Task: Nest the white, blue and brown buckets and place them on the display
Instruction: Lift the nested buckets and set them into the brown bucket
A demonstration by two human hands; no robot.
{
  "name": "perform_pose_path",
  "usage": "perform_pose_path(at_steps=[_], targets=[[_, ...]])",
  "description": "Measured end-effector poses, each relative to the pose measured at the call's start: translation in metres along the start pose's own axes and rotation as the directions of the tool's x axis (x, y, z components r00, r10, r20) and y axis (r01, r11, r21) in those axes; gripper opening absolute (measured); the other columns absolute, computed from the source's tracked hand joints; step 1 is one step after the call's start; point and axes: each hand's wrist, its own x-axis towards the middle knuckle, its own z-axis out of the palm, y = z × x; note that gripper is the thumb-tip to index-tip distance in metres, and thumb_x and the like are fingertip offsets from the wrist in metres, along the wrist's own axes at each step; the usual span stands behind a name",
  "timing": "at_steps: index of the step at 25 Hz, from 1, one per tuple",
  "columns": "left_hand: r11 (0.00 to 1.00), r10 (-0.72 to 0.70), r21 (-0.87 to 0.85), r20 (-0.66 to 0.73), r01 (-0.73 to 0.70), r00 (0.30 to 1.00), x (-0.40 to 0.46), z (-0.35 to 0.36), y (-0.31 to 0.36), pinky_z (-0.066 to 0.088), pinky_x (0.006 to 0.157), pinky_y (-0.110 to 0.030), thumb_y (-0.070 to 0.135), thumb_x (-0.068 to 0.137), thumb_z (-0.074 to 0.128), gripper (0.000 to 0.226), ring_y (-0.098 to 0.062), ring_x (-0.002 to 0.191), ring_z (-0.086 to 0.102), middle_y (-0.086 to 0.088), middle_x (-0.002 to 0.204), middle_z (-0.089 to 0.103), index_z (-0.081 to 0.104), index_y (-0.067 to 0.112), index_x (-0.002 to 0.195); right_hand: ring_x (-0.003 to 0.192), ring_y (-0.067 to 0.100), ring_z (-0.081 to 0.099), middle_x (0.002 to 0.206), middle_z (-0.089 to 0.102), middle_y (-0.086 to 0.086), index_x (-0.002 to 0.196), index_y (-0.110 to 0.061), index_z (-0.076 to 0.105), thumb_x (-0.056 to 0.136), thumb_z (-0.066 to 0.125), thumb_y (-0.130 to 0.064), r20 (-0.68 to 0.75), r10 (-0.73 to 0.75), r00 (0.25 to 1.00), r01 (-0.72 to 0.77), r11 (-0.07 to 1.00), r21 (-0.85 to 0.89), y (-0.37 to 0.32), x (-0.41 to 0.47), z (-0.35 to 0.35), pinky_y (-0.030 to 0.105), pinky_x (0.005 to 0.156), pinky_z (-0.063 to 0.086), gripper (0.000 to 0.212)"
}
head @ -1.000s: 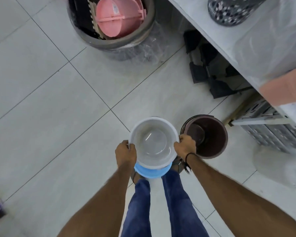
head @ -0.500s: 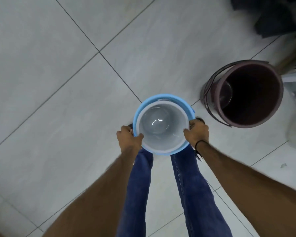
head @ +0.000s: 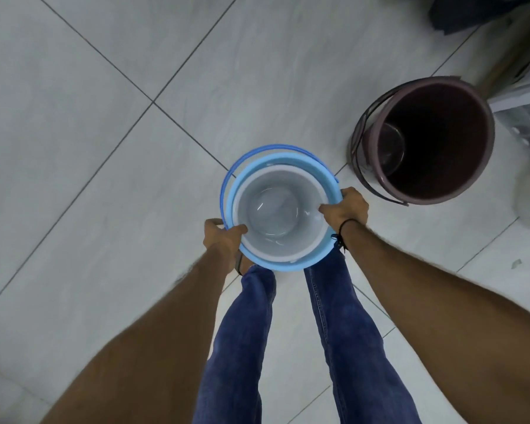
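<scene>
The white bucket (head: 276, 218) sits nested inside the blue bucket (head: 259, 163), whose rim and blue handle ring it. Both stand low over the tiled floor in front of my legs. My left hand (head: 222, 237) grips the rims on the near left side, thumb over the white edge. My right hand (head: 346, 208) grips the rims on the right side. The brown bucket (head: 478, 166) stands upright and empty on the floor to the right, its dark wire handle folded down, apart from my hands.
Grey floor tiles (head: 89, 148) stretch to the left and ahead. A dark object (head: 471, 10) lies at the top right. A pale display frame with a perforated crate (head: 527, 117) stands just right of the brown bucket.
The white bucket has gone down into the blue one and now sits deeper. My hands moved from the white rim onto both rims. The view has tilted down and closer.
</scene>
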Motion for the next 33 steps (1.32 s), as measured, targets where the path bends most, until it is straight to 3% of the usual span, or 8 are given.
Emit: perform_pose_path(at_steps=[4, 7, 10, 12, 17, 21, 27, 33], targets=[[0.981, 0.172, 0.104, -0.064, -0.165, 0.983, -0.047, -0.023, 0.064, 0.061, 0.079, -0.044, 0.015, 0.073, 0.082, 0.049, -0.029, 0.084, 0.066, -0.008, 0.101, 0.058, 0.046, 0.020, 0.106, 0.073, 0.024, 0.062, 0.089, 0.067, 0.003, 0.101, -0.012, 0.064, 0.069, 0.080, -0.023, 0.001, -0.051, 0.999, 0.050, 0.990, 0.128, -0.042, -0.026, -0.047, 0.029, 0.063, 0.049, 0.037], [0.931, 0.319, 0.208, -0.065, -0.300, 0.946, -0.091, -0.043, 0.124, 0.060, 0.083, -0.044, 0.025, 0.068, 0.087, 0.053, -0.029, 0.092, 0.068, -0.008, 0.104, 0.063, 0.054, 0.019, 0.109, 0.078, 0.026, 0.065, 0.095, 0.069, 0.006, 0.104, -0.010, 0.065, 0.068, 0.082, -0.025, 0.035, -0.055, 0.998, 0.048, 0.982, 0.184, -0.069, -0.044, -0.096, 0.032, 0.065, 0.054, 0.043], [0.834, 0.485, 0.280, 0.035, -0.475, 0.874, -0.169, -0.053, 0.183, 0.058, 0.078, -0.037, 0.032, 0.065, 0.089, 0.056, -0.025, 0.087, 0.067, -0.007, 0.100, 0.068, 0.058, 0.017, 0.110, 0.092, 0.030, 0.069, 0.104, 0.071, 0.010, 0.106, -0.008, 0.065, 0.066, 0.085, -0.030, 0.001, -0.044, 0.999, 0.042, 0.962, 0.269, -0.083, -0.075, -0.172, 0.038, 0.077, 0.059, 0.050], [0.775, 0.566, 0.265, 0.111, -0.573, 0.817, -0.223, -0.047, 0.217, 0.052, 0.068, -0.030, 0.033, 0.065, 0.090, 0.056, -0.022, 0.079, 0.065, -0.008, 0.094, 0.069, 0.059, 0.015, 0.108, 0.094, 0.030, 0.069, 0.103, 0.071, 0.009, 0.105, -0.009, 0.066, 0.065, 0.086, -0.031, -0.039, -0.020, 0.999, 0.033, 0.935, 0.352, -0.086, -0.090, -0.226, 0.033, 0.074, 0.055, 0.050], [0.682, 0.641, 0.234, 0.265, -0.693, 0.720, -0.314, 0.010, 0.250, 0.057, 0.074, -0.035, 0.037, 0.062, 0.092, 0.060, -0.026, 0.084, 0.070, -0.011, 0.095, 0.070, 0.058, 0.014, 0.105, 0.086, 0.027, 0.067, 0.098, 0.072, 0.009, 0.099, -0.009, 0.067, 0.066, 0.087, -0.032, -0.122, 0.018, 0.992, 0.037, 0.900, 0.435, -0.061, -0.092, -0.339, 0.030, 0.070, 0.050, 0.044], [0.660, 0.624, 0.236, 0.357, -0.713, 0.695, -0.334, 0.095, 0.242, 0.060, 0.078, -0.039, 0.036, 0.062, 0.092, 0.059, -0.026, 0.085, 0.070, -0.012, 0.097, 0.070, 0.057, 0.014, 0.103, 0.089, 0.029, 0.066, 0.104, 0.071, 0.012, 0.104, -0.008, 0.067, 0.064, 0.088, -0.034, -0.166, 0.120, 0.979, -0.037, 0.900, 0.434, -0.013, -0.054, -0.396, 0.032, 0.071, 0.051, 0.052], [0.669, 0.542, 0.342, 0.383, -0.660, 0.748, -0.266, 0.218, 0.202, 0.046, 0.059, -0.023, 0.026, 0.077, 0.084, 0.051, -0.015, 0.074, 0.060, -0.007, 0.097, 0.065, 0.051, 0.014, 0.113, 0.081, 0.029, 0.062, 0.099, 0.070, 0.012, 0.100, -0.007, 0.065, 0.066, 0.087, -0.027, -0.154, 0.211, 0.965, -0.125, 0.892, 0.435, 0.053, 0.057, -0.366, 0.032, 0.067, 0.049, 0.045], [0.719, 0.451, 0.443, 0.288, -0.536, 0.844, -0.143, 0.291, 0.162, 0.047, 0.070, -0.028, 0.019, 0.082, 0.078, 0.054, -0.021, 0.087, 0.060, -0.008, 0.107, 0.062, 0.047, 0.013, 0.126, 0.083, 0.032, 0.064, 0.098, 0.068, 0.011, 0.103, -0.009, 0.065, 0.067, 0.087, -0.030, -0.118, 0.209, 0.971, -0.155, 0.922, 0.356, 0.083, 0.160, -0.270, 0.034, 0.070, 0.052, 0.048]])
